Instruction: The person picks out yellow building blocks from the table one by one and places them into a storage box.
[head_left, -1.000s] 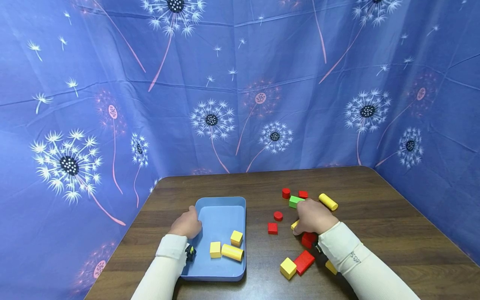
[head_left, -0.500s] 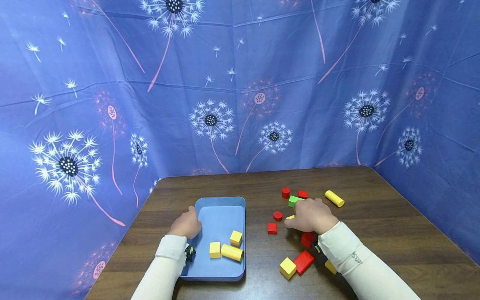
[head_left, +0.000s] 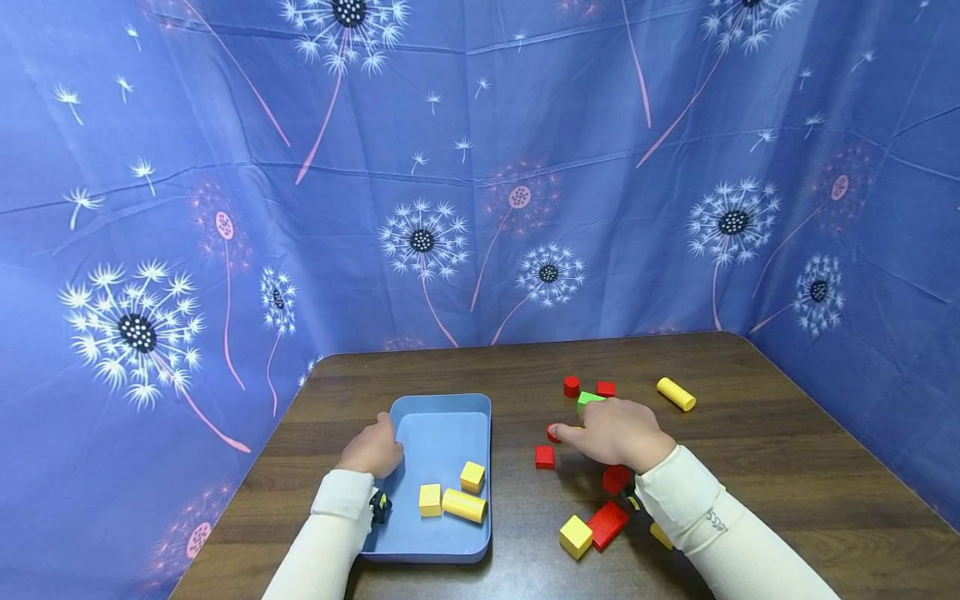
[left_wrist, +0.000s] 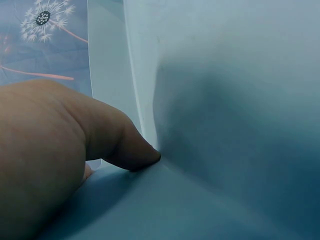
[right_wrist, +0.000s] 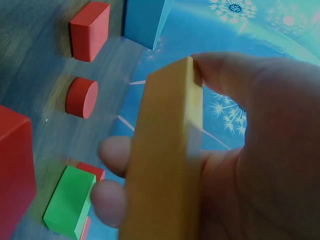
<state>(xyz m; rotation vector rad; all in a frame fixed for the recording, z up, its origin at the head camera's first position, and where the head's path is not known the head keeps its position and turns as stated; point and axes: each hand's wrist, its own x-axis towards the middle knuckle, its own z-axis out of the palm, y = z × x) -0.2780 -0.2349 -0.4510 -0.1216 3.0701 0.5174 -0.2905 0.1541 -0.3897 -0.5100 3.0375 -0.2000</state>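
My left hand [head_left: 371,447] grips the left wall of a shallow blue tray [head_left: 491,467]. In the left wrist view, the thumb [left_wrist: 137,152] lies inside the tray, with a bit of finger showing beyond the wall. Inside the tray are two yellow cubes [head_left: 430,500] and a yellow cylinder [head_left: 464,506]. Over the loose blocks to the right, my right hand [head_left: 618,432] holds a long yellow block [right_wrist: 162,145] between thumb and fingers, seen close up in the right wrist view. From the head, the hand hides nearly all of that block.
Around the right hand lie a green block [head_left: 588,402], red discs [head_left: 572,386] and several red blocks [head_left: 544,457]. A yellow cylinder [head_left: 677,394] lies behind it; a yellow cube [head_left: 576,537] and red block [head_left: 608,525] sit in front. A blue patterned curtain [head_left: 480,167] stands behind the table.
My right hand has picked up the yellow block and shifted slightly left, its thumb now overlapping a red disc. The far yellow cylinder has rolled right. My left hand stays put.
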